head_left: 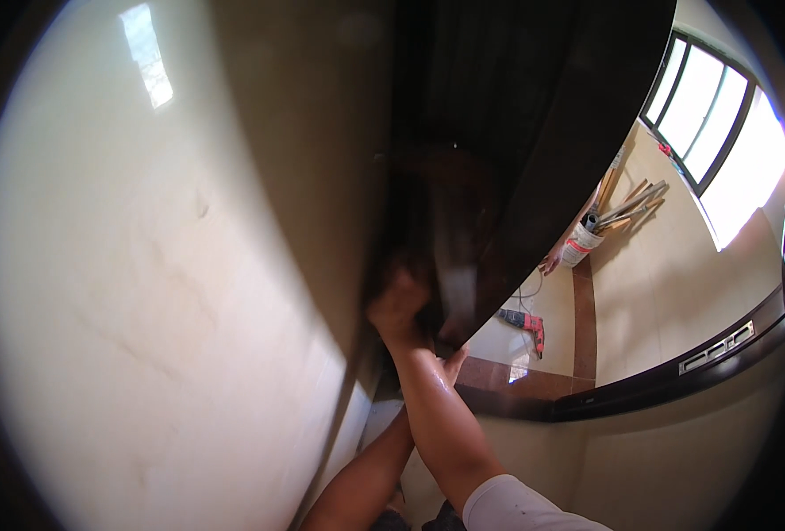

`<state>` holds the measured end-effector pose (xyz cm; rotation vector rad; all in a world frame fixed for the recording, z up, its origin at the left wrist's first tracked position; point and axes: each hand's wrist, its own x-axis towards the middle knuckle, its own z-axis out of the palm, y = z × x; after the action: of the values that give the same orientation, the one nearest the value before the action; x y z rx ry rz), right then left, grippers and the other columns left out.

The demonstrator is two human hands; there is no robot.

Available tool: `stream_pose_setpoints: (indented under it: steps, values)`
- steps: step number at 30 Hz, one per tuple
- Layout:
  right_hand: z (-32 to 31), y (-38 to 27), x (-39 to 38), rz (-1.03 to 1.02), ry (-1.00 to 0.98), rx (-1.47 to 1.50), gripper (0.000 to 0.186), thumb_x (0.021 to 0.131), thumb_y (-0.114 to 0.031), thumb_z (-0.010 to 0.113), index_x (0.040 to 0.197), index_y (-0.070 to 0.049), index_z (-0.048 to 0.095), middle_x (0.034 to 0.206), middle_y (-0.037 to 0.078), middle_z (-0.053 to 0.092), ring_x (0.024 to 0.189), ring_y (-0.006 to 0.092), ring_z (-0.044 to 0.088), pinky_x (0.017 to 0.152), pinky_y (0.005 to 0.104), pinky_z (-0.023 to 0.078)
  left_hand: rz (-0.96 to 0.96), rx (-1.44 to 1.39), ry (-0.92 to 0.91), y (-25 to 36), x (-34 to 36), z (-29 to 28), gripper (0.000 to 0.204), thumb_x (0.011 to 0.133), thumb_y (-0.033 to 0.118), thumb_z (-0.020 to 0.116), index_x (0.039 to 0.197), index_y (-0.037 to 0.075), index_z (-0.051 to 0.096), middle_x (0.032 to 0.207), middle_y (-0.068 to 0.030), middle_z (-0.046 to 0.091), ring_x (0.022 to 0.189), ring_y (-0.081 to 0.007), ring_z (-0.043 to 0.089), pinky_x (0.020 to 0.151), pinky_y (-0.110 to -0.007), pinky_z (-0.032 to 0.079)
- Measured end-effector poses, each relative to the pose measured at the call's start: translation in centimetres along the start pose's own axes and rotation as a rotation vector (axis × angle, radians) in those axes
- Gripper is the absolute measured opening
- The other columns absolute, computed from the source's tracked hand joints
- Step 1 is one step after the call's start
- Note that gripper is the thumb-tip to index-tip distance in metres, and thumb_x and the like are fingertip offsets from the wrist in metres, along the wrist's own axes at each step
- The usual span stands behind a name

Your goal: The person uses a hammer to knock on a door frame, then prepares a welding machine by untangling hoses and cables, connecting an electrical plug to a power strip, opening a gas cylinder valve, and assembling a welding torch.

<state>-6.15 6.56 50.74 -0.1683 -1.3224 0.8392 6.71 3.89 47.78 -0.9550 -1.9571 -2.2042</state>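
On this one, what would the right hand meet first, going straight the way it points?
Probably the dark door, just ahead of the right hand; shadow and blur hide whether they already touch.

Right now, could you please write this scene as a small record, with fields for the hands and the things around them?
Right hand: blurred, up against a large dark panel; grip unclear
Left hand: at the panel's lower end, partly hidden; grip unclear
Arms: crossed, right forearm over left
Floor: red-and-black drill lying beyond the panel
Near the wall: pale bucket holding long sticks
Upper right: bright window with dark frame
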Motion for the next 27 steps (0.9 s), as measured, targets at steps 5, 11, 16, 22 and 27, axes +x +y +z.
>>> stream_pose_setpoints:
  steps: [5,11,16,22,27]
  values:
    - [-3.0,6.5,-2.2,0.284,-0.024,-0.169,0.040,0.113,-0.039,0.053,0.122,-0.003,0.069,0.107,0.013,0.073,0.091,0.0293,0.067,0.079,0.0366,0.053,-0.171,0.039,-0.079,0.7,-1.3,1.5,0.072,0.101,0.039,0.076,0.153,0.000,0.047,0.150,-0.0119,0.055,0.134,-0.0215,0.051,0.118,-0.034,0.038]
    - [1.8,-0.4,0.4,-0.085,0.112,-0.557,0.034,0.112,-0.025,0.058,0.123,0.006,0.067,0.106,0.022,0.073,0.097,0.0395,0.067,0.091,0.0428,0.053,-0.552,-0.202,-0.111,1.8,0.1,-1.2,0.074,0.096,0.043,0.081,0.149,0.000,0.053,0.146,-0.0104,0.058,0.131,-0.0229,0.053,0.115,-0.033,0.040]
    - [-2.2,-1.1,0.6,0.063,-0.145,-0.172,0.038,0.112,-0.029,0.057,0.126,0.005,0.067,0.113,0.024,0.071,0.101,0.0397,0.067,0.093,0.0426,0.052,-0.344,-0.110,-0.133,1.5,0.0,-0.4,0.062,0.106,0.041,0.071,0.149,0.000,0.052,0.142,-0.0068,0.058,0.129,-0.0170,0.052,0.114,-0.032,0.039]
    - [-3.0,0.4,1.2,0.160,-0.210,0.029,0.056,0.111,-0.052,0.052,0.113,0.002,0.067,0.094,0.016,0.069,0.080,0.0273,0.066,0.071,0.0394,0.052,-0.234,0.009,-0.044,0.0,-0.6,-1.0,0.067,0.102,0.038,0.075,0.151,0.000,0.051,0.147,-0.0116,0.058,0.133,-0.0232,0.053,0.116,-0.035,0.039]
    - [-0.5,2.2,-0.3,-0.010,0.053,-0.433,0.047,0.111,-0.047,0.054,0.103,-0.002,0.065,0.088,0.011,0.067,0.079,0.0250,0.063,0.067,0.0362,0.047,-0.190,-0.002,-0.076,0.4,-0.2,-0.2,0.065,0.102,0.036,0.076,0.150,0.000,0.052,0.145,-0.0113,0.059,0.131,-0.0227,0.054,0.115,-0.035,0.040]
